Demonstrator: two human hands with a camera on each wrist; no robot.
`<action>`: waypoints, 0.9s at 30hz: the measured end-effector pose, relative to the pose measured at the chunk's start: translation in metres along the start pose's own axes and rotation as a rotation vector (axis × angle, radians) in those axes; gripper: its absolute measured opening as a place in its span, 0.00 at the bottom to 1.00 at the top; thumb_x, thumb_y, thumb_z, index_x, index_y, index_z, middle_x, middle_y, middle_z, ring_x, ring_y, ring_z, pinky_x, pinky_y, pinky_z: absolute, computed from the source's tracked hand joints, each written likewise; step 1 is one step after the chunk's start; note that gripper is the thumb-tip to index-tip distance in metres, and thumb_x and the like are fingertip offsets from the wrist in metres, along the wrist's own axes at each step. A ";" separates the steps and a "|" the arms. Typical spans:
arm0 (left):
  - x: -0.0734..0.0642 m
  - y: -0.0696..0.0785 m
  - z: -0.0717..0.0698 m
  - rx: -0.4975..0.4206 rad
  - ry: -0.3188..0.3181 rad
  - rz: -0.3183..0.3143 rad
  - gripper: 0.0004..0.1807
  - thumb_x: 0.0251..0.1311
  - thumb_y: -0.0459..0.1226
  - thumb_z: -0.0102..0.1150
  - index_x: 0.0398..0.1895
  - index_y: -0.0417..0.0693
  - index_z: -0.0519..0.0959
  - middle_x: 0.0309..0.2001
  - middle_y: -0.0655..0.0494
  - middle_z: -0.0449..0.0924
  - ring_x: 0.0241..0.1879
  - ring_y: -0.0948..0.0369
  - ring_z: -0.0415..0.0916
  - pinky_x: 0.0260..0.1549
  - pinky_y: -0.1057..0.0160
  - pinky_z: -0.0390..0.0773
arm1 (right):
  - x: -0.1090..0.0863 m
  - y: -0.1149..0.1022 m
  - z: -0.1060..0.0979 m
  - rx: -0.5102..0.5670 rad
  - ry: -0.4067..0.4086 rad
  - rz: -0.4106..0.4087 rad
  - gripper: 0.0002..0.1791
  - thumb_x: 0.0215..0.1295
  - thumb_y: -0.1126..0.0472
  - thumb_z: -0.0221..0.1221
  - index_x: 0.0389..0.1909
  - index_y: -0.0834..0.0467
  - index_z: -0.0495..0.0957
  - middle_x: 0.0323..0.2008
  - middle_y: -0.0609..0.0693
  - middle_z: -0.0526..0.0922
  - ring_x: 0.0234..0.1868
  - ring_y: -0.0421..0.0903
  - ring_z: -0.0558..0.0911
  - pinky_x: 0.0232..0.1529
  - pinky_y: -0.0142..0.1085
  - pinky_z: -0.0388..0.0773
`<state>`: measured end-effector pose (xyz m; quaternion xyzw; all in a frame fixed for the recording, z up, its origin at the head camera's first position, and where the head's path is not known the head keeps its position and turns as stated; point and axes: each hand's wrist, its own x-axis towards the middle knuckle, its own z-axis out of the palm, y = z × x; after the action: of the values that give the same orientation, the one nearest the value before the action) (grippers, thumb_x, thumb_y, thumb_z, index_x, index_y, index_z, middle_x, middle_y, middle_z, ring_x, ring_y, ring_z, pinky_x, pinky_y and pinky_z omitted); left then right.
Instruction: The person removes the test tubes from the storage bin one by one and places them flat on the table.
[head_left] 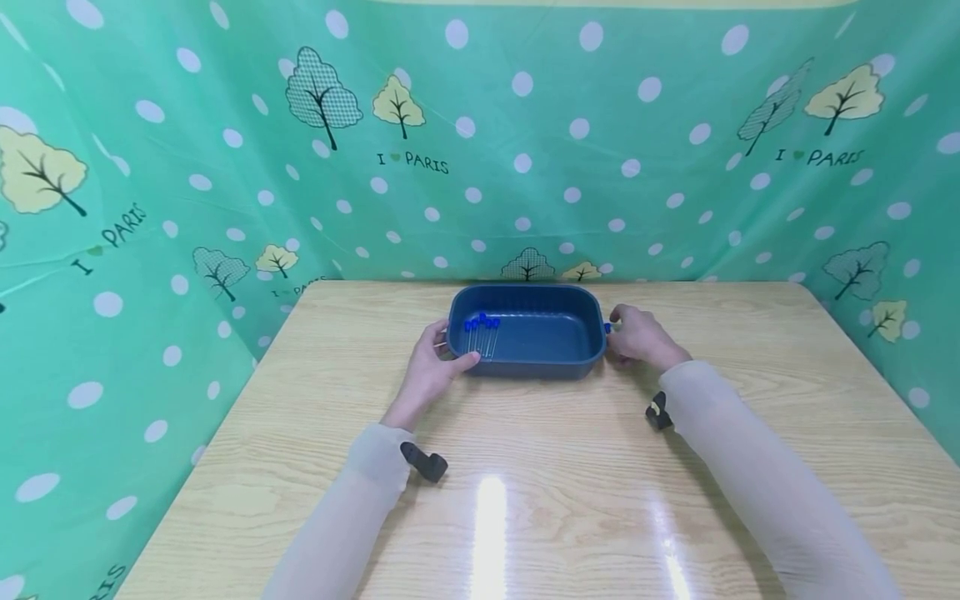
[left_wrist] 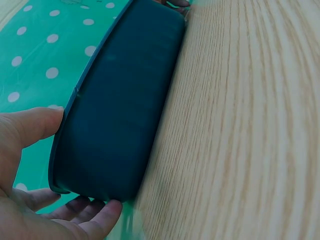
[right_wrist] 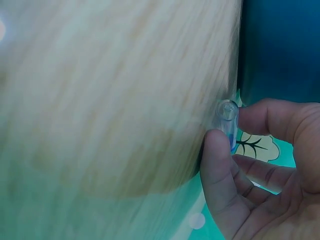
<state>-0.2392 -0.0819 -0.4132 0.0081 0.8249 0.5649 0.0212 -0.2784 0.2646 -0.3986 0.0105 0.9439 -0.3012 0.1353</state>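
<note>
Nearest the camera, two pale sleeves [head_left: 352, 500] reach forward over the wooden table [head_left: 525, 500], each with a small black mount at the wrist. The left hand [head_left: 431, 371] has its grip on the left end of the blue tub [head_left: 540, 367]: the thumb lies over the rim and the fingers [left_wrist: 97, 212] curl under the end wall, as the left wrist view shows. The right hand [head_left: 637, 335] sits against the tub's right end, and its grip pinches a small clear tube [right_wrist: 228, 122] with a blue end between thumb and forefinger, just outside the tub wall. The tub stands mid-table. Inside it, at the left end, lie several clear tubes with blue caps [head_left: 482, 329]; the remaining floor is bare. Behind the table hangs a green dotted cloth [head_left: 525, 150] printed with trees.
</note>
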 end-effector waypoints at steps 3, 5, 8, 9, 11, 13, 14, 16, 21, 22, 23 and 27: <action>0.000 0.000 0.000 0.002 -0.001 0.002 0.44 0.52 0.42 0.70 0.70 0.48 0.58 0.64 0.44 0.66 0.61 0.49 0.66 0.60 0.49 0.68 | 0.000 -0.001 0.000 -0.007 -0.003 0.002 0.30 0.61 0.65 0.50 0.64 0.71 0.58 0.25 0.59 0.81 0.21 0.48 0.81 0.25 0.39 0.79; 0.000 0.000 0.000 0.002 0.000 0.003 0.43 0.52 0.42 0.70 0.70 0.48 0.58 0.64 0.44 0.66 0.61 0.49 0.66 0.60 0.49 0.68 | 0.000 -0.001 0.000 -0.011 -0.003 0.004 0.30 0.61 0.66 0.50 0.64 0.71 0.58 0.25 0.59 0.81 0.21 0.48 0.81 0.25 0.39 0.79; 0.000 0.000 0.000 0.000 0.000 0.002 0.44 0.52 0.42 0.71 0.70 0.48 0.58 0.63 0.44 0.66 0.61 0.48 0.66 0.60 0.49 0.68 | 0.000 -0.001 0.000 -0.013 -0.002 0.006 0.30 0.60 0.66 0.50 0.63 0.71 0.58 0.25 0.59 0.80 0.21 0.48 0.81 0.25 0.38 0.79; 0.000 0.000 0.000 -0.001 0.001 0.002 0.44 0.51 0.42 0.71 0.70 0.48 0.58 0.63 0.44 0.66 0.61 0.48 0.66 0.60 0.49 0.68 | 0.000 -0.001 0.000 -0.011 -0.003 0.005 0.30 0.60 0.66 0.50 0.64 0.71 0.58 0.24 0.59 0.80 0.21 0.48 0.81 0.24 0.38 0.79; 0.000 0.000 0.000 -0.001 0.001 0.003 0.44 0.51 0.42 0.71 0.70 0.48 0.59 0.63 0.44 0.66 0.61 0.48 0.66 0.60 0.49 0.68 | 0.000 -0.001 0.000 -0.008 -0.004 0.005 0.30 0.60 0.66 0.50 0.64 0.71 0.58 0.24 0.58 0.80 0.21 0.48 0.80 0.24 0.38 0.79; 0.000 0.000 0.000 0.001 0.002 0.006 0.44 0.51 0.42 0.71 0.70 0.48 0.58 0.63 0.43 0.66 0.61 0.48 0.66 0.60 0.49 0.68 | 0.000 0.000 0.000 -0.003 -0.007 0.002 0.30 0.60 0.66 0.50 0.64 0.71 0.57 0.24 0.59 0.80 0.21 0.48 0.80 0.25 0.39 0.79; 0.000 0.000 0.000 0.001 0.001 0.008 0.43 0.52 0.42 0.71 0.70 0.48 0.59 0.63 0.43 0.66 0.61 0.48 0.66 0.60 0.49 0.68 | 0.000 0.000 0.000 -0.003 -0.007 0.003 0.30 0.60 0.66 0.50 0.64 0.71 0.57 0.24 0.59 0.80 0.21 0.48 0.80 0.25 0.39 0.79; 0.000 0.000 0.000 0.001 0.000 0.012 0.43 0.52 0.41 0.70 0.70 0.48 0.58 0.63 0.43 0.66 0.61 0.48 0.66 0.60 0.49 0.68 | 0.000 0.000 0.000 -0.003 -0.006 0.006 0.30 0.60 0.66 0.50 0.64 0.71 0.57 0.25 0.59 0.80 0.21 0.48 0.81 0.25 0.39 0.80; 0.000 0.000 0.000 -0.004 -0.005 0.018 0.44 0.52 0.42 0.70 0.70 0.47 0.58 0.63 0.43 0.66 0.61 0.48 0.66 0.59 0.49 0.68 | 0.000 -0.002 0.000 0.000 -0.002 0.023 0.31 0.60 0.67 0.50 0.64 0.70 0.57 0.26 0.59 0.80 0.22 0.49 0.81 0.27 0.40 0.81; 0.000 0.000 -0.001 -0.005 -0.005 0.018 0.44 0.52 0.42 0.71 0.70 0.47 0.58 0.63 0.43 0.66 0.61 0.48 0.67 0.59 0.49 0.68 | 0.000 -0.002 0.000 0.001 -0.003 0.024 0.31 0.60 0.67 0.50 0.64 0.70 0.57 0.26 0.59 0.80 0.22 0.49 0.81 0.27 0.40 0.81; 0.000 0.000 -0.001 -0.006 -0.005 0.018 0.44 0.51 0.42 0.71 0.70 0.47 0.58 0.63 0.43 0.66 0.61 0.49 0.67 0.59 0.50 0.69 | 0.000 -0.003 0.000 0.001 -0.002 0.026 0.31 0.60 0.66 0.50 0.64 0.69 0.57 0.26 0.59 0.80 0.22 0.49 0.81 0.27 0.40 0.81; -0.001 0.001 -0.001 -0.012 -0.005 0.016 0.44 0.51 0.42 0.71 0.70 0.47 0.58 0.63 0.43 0.66 0.61 0.49 0.67 0.59 0.50 0.69 | 0.000 -0.002 0.000 -0.001 -0.002 0.024 0.30 0.62 0.65 0.51 0.64 0.69 0.57 0.24 0.59 0.80 0.22 0.49 0.81 0.27 0.40 0.80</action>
<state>-0.2380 -0.0824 -0.4123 0.0157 0.8214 0.5699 0.0187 -0.2790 0.2632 -0.3980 0.0214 0.9438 -0.2989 0.1397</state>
